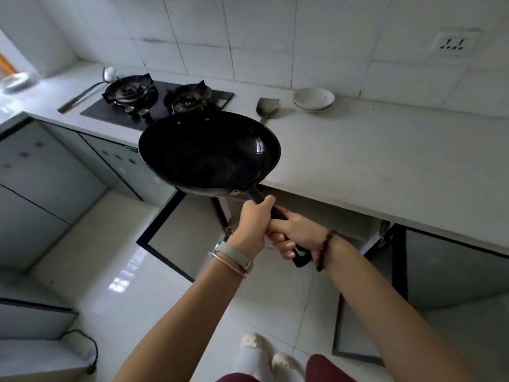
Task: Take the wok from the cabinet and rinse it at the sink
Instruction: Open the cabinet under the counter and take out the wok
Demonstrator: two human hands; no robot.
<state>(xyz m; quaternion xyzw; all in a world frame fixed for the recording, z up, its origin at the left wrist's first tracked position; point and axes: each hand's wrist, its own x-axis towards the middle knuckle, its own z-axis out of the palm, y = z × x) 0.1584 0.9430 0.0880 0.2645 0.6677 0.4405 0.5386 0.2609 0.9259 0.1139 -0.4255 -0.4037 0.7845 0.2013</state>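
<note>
A black wok (209,153) with a long black handle hangs in the air in front of the counter edge, its bowl facing up and empty. My left hand (254,219) grips the handle near the bowl. My right hand (292,235) grips the handle further back, near its end loop. Below the counter the cabinet (316,216) stands with both doors swung open. No sink is in view.
A white counter (371,161) runs across, holding a two-burner gas stove (157,97), a ladle (91,86), a metal spatula (267,107) and stacked white bowls (314,99). Open cabinet doors (179,230) (355,326) jut over the tiled floor. A wall socket (454,44) sits above.
</note>
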